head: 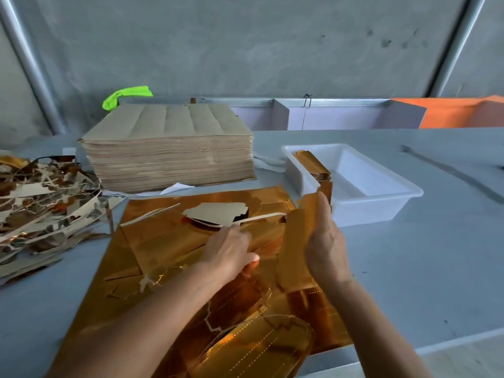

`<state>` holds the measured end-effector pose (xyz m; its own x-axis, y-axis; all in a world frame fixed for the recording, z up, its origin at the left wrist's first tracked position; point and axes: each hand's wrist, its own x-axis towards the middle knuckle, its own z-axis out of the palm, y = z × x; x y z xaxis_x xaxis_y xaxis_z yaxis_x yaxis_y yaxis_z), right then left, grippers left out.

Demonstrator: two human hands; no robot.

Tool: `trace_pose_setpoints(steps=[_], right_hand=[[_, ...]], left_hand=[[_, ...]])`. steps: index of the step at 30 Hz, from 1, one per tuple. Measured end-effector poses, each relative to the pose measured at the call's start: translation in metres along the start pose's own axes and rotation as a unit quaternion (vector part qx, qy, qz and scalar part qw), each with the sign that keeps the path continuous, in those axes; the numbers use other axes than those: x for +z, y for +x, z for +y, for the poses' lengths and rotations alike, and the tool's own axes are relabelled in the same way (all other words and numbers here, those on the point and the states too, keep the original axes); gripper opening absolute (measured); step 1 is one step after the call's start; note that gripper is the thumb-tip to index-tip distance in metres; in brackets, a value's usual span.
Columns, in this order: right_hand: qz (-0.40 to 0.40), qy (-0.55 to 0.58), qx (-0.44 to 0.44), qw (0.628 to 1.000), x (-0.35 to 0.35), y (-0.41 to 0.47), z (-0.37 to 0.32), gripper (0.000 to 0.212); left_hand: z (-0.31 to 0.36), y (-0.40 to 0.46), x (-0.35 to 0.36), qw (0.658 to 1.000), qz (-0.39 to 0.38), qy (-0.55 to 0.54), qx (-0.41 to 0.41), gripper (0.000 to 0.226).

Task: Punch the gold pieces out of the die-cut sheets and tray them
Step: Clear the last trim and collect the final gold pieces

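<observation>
Tangled gold-and-kraft offcuts (41,203) lie heaped left, out of the way. The left hand (231,252) pins the glossy gold die-cut sheet (163,241) to the worktop (409,268) while the right hand (327,241) grips a freed gold piece (298,241), probably bound for the white plastic tray (381,208) alongside.

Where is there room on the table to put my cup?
Bare table lies right of the gold sheet, in front of the white tray. The left side is crowded with the scrap pile and brown stack.
</observation>
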<state>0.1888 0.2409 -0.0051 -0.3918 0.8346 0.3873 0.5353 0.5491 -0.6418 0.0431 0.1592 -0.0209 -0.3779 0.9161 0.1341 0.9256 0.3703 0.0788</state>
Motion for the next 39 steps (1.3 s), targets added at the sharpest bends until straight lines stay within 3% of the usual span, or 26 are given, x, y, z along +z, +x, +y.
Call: trace_pose_setpoints(steps=[6,12,16,18,20,23,26,28,32,39], right_hand=[[-0.064,-0.086,-0.040,0.993,0.021,-0.012,0.006,0.066],[-0.013,-0.104,-0.145,0.984,0.018,-0.029,0.008,0.085],[0.018,-0.066,-0.066,0.995,0.004,-0.014,-0.004,0.092],[-0.005,-0.085,-0.054,0.995,0.009,-0.009,-0.016,0.090],[-0.039,-0.075,-0.069,0.994,0.016,-0.007,-0.028,0.068],[-0.051,0.142,0.009,0.989,0.020,-0.007,-0.038,0.017],[-0.063,0.254,0.091,0.961,0.027,-0.009,-0.033,0.013],[-0.060,0.229,0.117,0.965,0.026,-0.009,-0.028,0.023],[-0.054,0.120,0.077,0.988,0.011,0.000,-0.019,0.046],[0.027,0.039,0.125,0.991,-0.040,0.030,0.011,0.042]], left_hand=[[-0.020,-0.008,0.010,0.988,0.114,-0.093,0.047,0.027],[-0.023,-0.013,0.013,0.969,0.198,-0.148,-0.027,0.026],[-0.016,-0.017,0.001,0.947,0.261,-0.159,-0.096,0.019],[-0.007,-0.021,-0.007,0.931,0.331,-0.149,-0.046,0.015],[0.005,-0.027,-0.009,0.923,0.359,-0.138,0.031,0.015],[0.020,-0.034,0.001,0.934,0.330,-0.100,0.091,0.009],[0.025,-0.037,0.010,0.938,0.315,-0.061,0.132,0.008],[0.022,-0.036,0.014,0.946,0.291,-0.055,0.133,0.009],[-0.001,-0.032,0.018,0.985,0.170,-0.015,0.012,0.038],[-0.048,-0.026,0.006,0.994,0.106,0.033,-0.013,0.020]])
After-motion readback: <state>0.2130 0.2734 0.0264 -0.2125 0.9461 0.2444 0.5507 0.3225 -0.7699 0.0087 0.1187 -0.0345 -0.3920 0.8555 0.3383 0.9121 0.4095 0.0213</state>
